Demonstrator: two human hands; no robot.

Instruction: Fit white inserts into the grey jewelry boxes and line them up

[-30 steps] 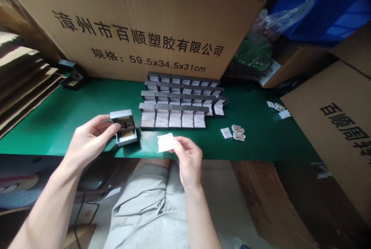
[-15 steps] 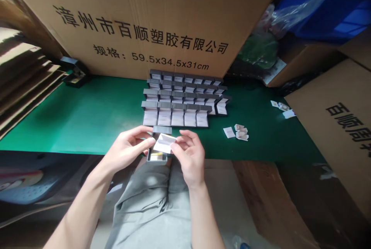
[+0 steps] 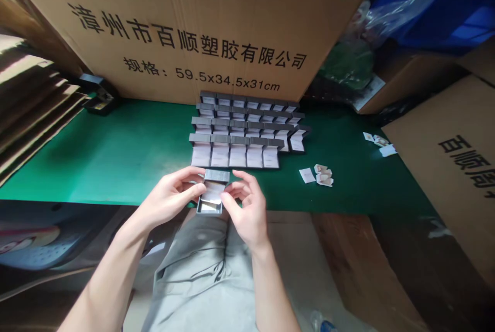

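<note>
Jewelry box (image 3: 211, 207), lid up, pinched by left hand (image 3: 168, 199), right hand (image 3: 246, 213) spread loosely at its edge

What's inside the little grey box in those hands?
White paper lies inside the open grey box, held by the left hand; anything beneath the paper is covered.

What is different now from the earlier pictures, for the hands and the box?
The left hand has carried the open box rightward, to the middle in front of the rows. The right hand has put the white card into the box and seems to have let go. The rows of boxes and the paper slips stayed as they were.
</note>
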